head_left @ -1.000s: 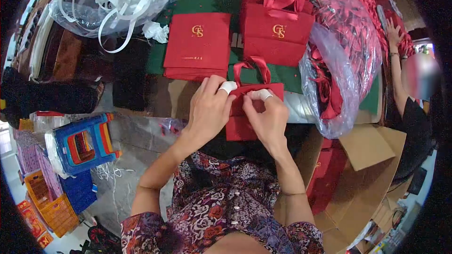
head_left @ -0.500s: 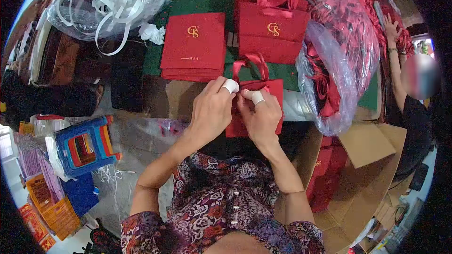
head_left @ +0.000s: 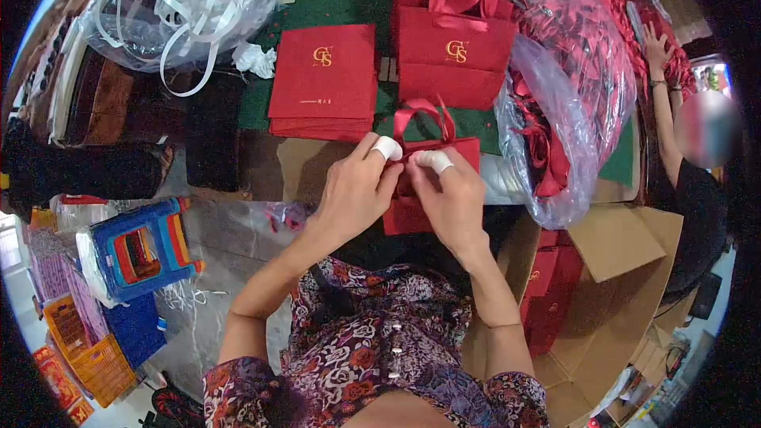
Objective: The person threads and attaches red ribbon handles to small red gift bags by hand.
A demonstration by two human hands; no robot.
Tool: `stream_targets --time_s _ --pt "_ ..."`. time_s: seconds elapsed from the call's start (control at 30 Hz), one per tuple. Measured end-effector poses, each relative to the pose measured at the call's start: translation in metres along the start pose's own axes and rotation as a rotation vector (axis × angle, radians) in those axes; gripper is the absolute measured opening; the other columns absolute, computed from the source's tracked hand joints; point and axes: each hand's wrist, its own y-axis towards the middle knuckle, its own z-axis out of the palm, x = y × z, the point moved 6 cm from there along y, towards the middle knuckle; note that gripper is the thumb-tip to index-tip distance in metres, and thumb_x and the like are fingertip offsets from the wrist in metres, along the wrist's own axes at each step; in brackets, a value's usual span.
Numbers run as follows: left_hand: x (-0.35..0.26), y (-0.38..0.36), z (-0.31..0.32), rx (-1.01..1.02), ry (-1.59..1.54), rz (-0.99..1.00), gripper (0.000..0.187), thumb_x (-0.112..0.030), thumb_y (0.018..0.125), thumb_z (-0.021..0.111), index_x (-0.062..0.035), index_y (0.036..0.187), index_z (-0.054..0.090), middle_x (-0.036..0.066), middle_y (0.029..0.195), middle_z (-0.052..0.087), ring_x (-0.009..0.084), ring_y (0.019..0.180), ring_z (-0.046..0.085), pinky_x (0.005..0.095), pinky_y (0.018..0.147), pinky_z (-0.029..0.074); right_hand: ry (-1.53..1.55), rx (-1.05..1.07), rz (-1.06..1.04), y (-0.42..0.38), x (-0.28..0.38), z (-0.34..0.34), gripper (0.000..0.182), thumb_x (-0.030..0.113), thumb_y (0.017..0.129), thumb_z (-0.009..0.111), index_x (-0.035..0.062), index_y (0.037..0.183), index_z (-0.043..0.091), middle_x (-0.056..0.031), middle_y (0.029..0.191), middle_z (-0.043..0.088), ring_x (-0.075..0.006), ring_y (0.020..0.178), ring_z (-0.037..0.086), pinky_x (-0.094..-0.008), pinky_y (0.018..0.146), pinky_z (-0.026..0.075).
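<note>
A small red paper gift bag (head_left: 406,214) lies at the near edge of the table, its red ribbon handle (head_left: 422,115) looped up above it. My left hand (head_left: 354,190) pinches the bag's top edge on the left, with white tape around a fingertip. My right hand (head_left: 452,198) grips the same top edge just to the right, also with a taped finger. The two hands touch over the bag's mouth and hide most of it.
A flat stack of red bags (head_left: 323,83) and a pile with ribbon handles (head_left: 453,55) lie behind on green cloth. A plastic sack of red ribbons (head_left: 571,95) stands right, white ribbons in plastic (head_left: 178,4) far left. Another person's arm (head_left: 664,103) reaches in at right. A cardboard box (head_left: 618,269) sits lower right, and a blue stool (head_left: 139,246) lower left.
My hands shifted slightly along the bag's top edge; my right fingers moved right and back toward the left. The ribbon handle now stands a little more upright.
</note>
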Motion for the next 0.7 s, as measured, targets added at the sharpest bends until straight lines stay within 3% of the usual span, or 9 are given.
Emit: stream_targets --time_s 0.07,0.13,0.2,0.27,0.33,0.37,0.47,0.5,0.7 --pt "0.001 -0.002 0.002 0.035 0.002 -0.022 0.017 -0.009 0.088 0.065 -0.0014 0.102 0.06 0.02 0.1 0.06 0.0424 0.078 0.064 0.0473 0.066 0.054 0.137 0.003 0.064 0.011 0.006 -0.015 0.017 0.003 0.083 0.074 0.0035 0.1 0.07 -0.0119 0.083 0.065 -0.0282 0.073 0.064 -0.0367 0.065 0.05" --pt "-0.006 -0.004 0.001 -0.022 -0.012 0.09 0.018 -0.01 0.086 0.067 -0.0014 0.1 0.061 0.016 0.1 0.06 0.0396 0.077 0.065 0.0458 0.065 0.054 0.125 0.004 0.033 0.023 0.009 -0.027 0.011 0.007 0.087 0.072 0.0026 0.098 0.071 -0.0122 0.084 0.065 -0.0278 0.075 0.065 -0.0356 0.066 0.05" --pt "-0.006 -0.007 0.006 -0.047 -0.031 0.128 0.016 -0.009 0.085 0.068 -0.0014 0.098 0.062 0.015 0.098 0.06 0.0379 0.076 0.064 0.0447 0.064 0.053 -0.009 0.266 -0.018 0.031 0.007 -0.021 0.012 0.012 0.09 0.07 0.0013 0.094 0.071 -0.0127 0.084 0.065 -0.0273 0.076 0.065 -0.0348 0.066 0.05" --pt "-0.008 -0.008 0.007 -0.072 -0.049 0.164 0.014 -0.008 0.084 0.068 -0.0014 0.096 0.062 0.013 0.096 0.059 0.0363 0.075 0.064 0.0436 0.064 0.053 0.058 0.32 -0.04 0.04 -0.002 -0.022 0.016 0.016 0.091 0.069 0.0006 0.094 0.072 -0.0131 0.082 0.066 -0.0258 0.075 0.066 -0.034 0.067 0.05" --pt "-0.015 -0.011 0.004 -0.119 -0.061 0.296 0.011 -0.006 0.083 0.068 -0.001 0.092 0.064 0.013 0.092 0.058 0.0332 0.074 0.064 0.042 0.063 0.053 0.232 0.632 0.245 0.042 -0.012 -0.015 0.017 0.015 0.089 0.071 0.0003 0.096 0.072 -0.0142 0.081 0.068 -0.0248 0.075 0.068 -0.0345 0.068 0.051" --pt "-0.015 -0.011 0.004 -0.119 -0.06 0.298 0.011 -0.006 0.083 0.068 -0.001 0.092 0.064 0.013 0.092 0.058 0.0332 0.074 0.064 0.042 0.063 0.053 0.151 0.555 0.064 0.046 -0.014 -0.015 0.018 0.016 0.089 0.071 -0.0006 0.097 0.072 -0.0147 0.081 0.071 -0.0233 0.075 0.07 -0.0342 0.069 0.053" --pt "-0.018 -0.014 0.004 -0.14 -0.047 0.368 0.013 -0.005 0.082 0.07 -0.0001 0.093 0.064 0.012 0.088 0.057 0.0309 0.072 0.063 0.041 0.062 0.053 0.185 0.636 0.005 0.049 -0.02 -0.01 0.021 0.018 0.089 0.072 -0.0015 0.097 0.072 -0.0143 0.084 0.072 -0.0227 0.076 0.07 -0.034 0.07 0.053" --pt "-0.019 -0.013 0.004 -0.133 -0.041 0.381 0.014 -0.006 0.082 0.07 0.0005 0.093 0.064 0.013 0.088 0.057 0.0305 0.072 0.063 0.041 0.062 0.052 0.249 0.631 0.058 0.051 -0.021 -0.009 0.022 0.026 0.084 0.072 0.005 0.09 0.076 -0.0172 0.083 0.072 -0.0332 0.079 0.071 -0.0401 0.07 0.054" --pt "-0.019 -0.01 0.009 -0.061 -0.06 0.376 0.015 -0.007 0.083 0.071 0.0008 0.093 0.064 0.013 0.089 0.056 0.0318 0.073 0.063 0.0415 0.063 0.052 0.203 0.746 0.107 0.055 -0.031 -0.004 0.022 0.026 0.078 0.074 0.0048 0.083 0.076 -0.0166 0.079 0.072 -0.0315 0.075 0.071 -0.0392 0.07 0.053"
